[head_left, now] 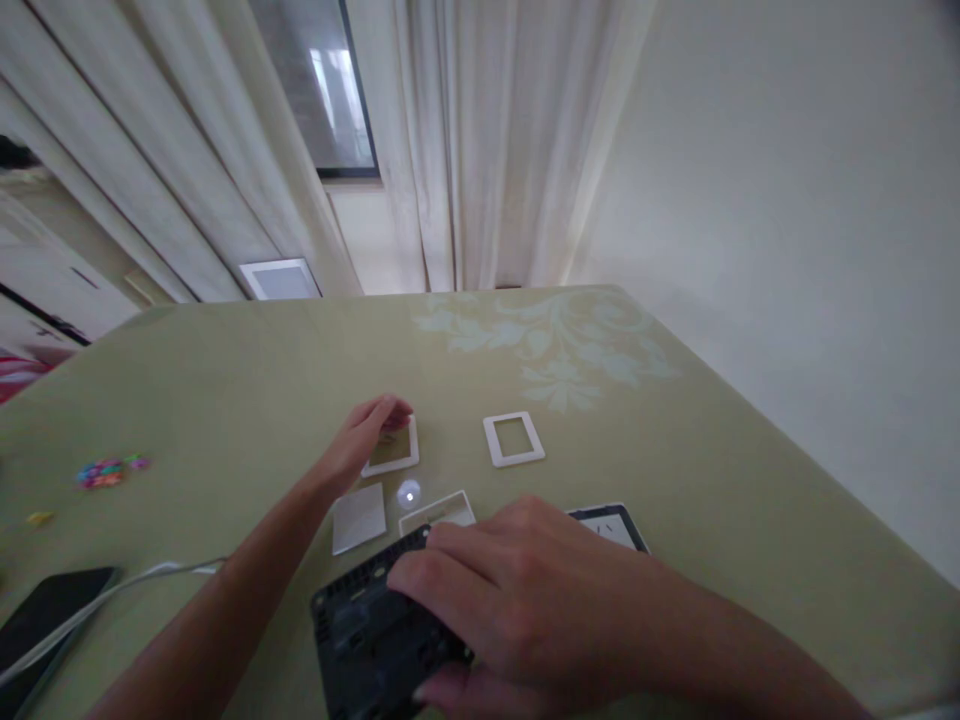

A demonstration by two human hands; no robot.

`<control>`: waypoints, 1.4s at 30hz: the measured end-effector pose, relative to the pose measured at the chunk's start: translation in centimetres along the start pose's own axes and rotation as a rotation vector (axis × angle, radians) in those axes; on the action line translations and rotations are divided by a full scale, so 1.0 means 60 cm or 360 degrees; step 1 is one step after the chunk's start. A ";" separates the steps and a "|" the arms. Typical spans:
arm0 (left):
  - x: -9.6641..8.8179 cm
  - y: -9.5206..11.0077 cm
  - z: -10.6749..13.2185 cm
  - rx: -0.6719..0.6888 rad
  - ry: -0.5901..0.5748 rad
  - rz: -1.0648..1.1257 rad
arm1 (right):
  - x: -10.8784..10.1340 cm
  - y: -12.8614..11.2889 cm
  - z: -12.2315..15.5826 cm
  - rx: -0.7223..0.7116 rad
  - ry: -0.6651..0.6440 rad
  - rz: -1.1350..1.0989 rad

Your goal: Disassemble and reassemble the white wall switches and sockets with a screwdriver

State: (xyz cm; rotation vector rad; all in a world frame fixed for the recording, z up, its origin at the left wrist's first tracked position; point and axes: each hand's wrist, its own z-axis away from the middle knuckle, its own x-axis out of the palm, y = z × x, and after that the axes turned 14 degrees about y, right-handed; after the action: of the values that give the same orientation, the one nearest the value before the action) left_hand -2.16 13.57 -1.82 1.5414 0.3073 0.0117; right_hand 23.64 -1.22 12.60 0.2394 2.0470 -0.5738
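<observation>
My right hand (525, 600) grips a black plastic housing (382, 630) with slots and small holes along its edge, thumb below and fingers above. Further off, my left hand (375, 415) has its fingers bent together over the far edge of a white square frame (391, 466); the fingertips are partly hidden. A second white frame (514, 461) lies to the right. Between the hands are a white square plate (359, 518), a small round clear piece (409, 494) and a white shallow box-shaped part (442, 512), partly covered by the housing.
Behind my right wrist shows a white socket panel with a dark border (611, 525). At left lie a dark phone (52, 610), a white cable (105, 595) and several colourful small pieces (105, 472). The green tablecloth (247, 380) reaches toward curtains and a right-hand wall.
</observation>
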 end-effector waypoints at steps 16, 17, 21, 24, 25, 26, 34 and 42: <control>-0.090 0.085 0.203 0.0097 -0.0402 -0.0189 | 0.016 0.037 -0.006 0.0037 0.0268 0.0388; -0.090 0.087 0.212 0.0113 -0.0367 -0.0219 | 0.019 0.039 -0.007 0.0019 0.0268 0.0399; -0.092 0.086 0.199 0.0203 -0.0262 -0.0306 | 0.025 0.042 -0.010 0.0103 0.0218 0.0287; -0.113 0.068 0.156 0.0418 0.0016 -0.0557 | 0.028 0.041 -0.009 0.0292 -0.0054 0.0229; -0.123 0.058 0.141 0.0536 0.0125 -0.0703 | 0.032 0.040 -0.008 0.0327 -0.0176 0.0221; -0.135 0.046 0.127 0.0697 0.0246 -0.0863 | 0.039 0.040 -0.006 0.0339 -0.0290 0.0210; -0.180 -0.023 0.096 0.0941 0.0353 -0.1660 | 0.117 0.039 0.009 0.0308 -0.0510 0.0273; -0.173 -0.067 0.096 0.0995 0.0110 -0.1433 | 0.136 0.055 -0.005 0.0248 -0.0537 0.0458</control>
State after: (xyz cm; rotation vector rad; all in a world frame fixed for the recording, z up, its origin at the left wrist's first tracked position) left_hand -11.73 5.73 -3.85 1.8826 1.1150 -0.8023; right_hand 20.47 1.33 4.80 0.4870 1.6094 -0.5523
